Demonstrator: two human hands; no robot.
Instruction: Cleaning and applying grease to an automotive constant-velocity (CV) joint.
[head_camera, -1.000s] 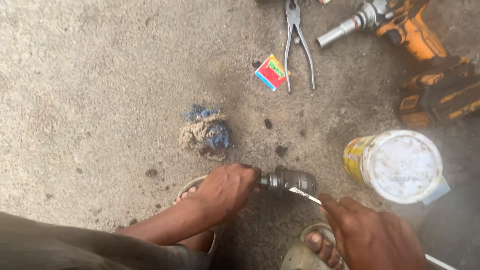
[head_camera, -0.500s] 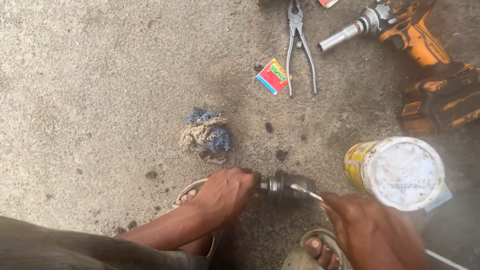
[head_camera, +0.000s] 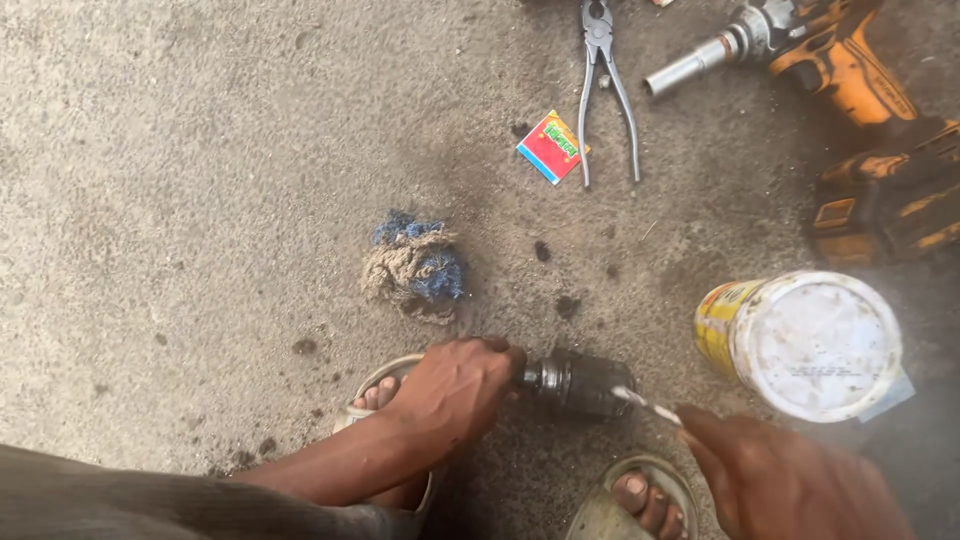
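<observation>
My left hand (head_camera: 455, 395) grips the shaft end of a dark, greasy metal joint (head_camera: 580, 383) that lies on the concrete floor between my feet. My right hand (head_camera: 790, 480) holds a thin light-coloured rod (head_camera: 645, 404) whose tip touches the right end of the metal joint. My sandalled feet (head_camera: 640, 500) sit just below both hands.
A yellow tin with a white lid (head_camera: 805, 340) stands right of the joint. A blue and tan rag (head_camera: 412, 265) lies above my left hand. Pliers (head_camera: 605, 85), a small red packet (head_camera: 551, 146) and an orange power drill (head_camera: 800, 45) lie at the top.
The view shifted slightly. Both hands stay on the metal joint and the rod, with the rod tip still at the joint's right end.
</observation>
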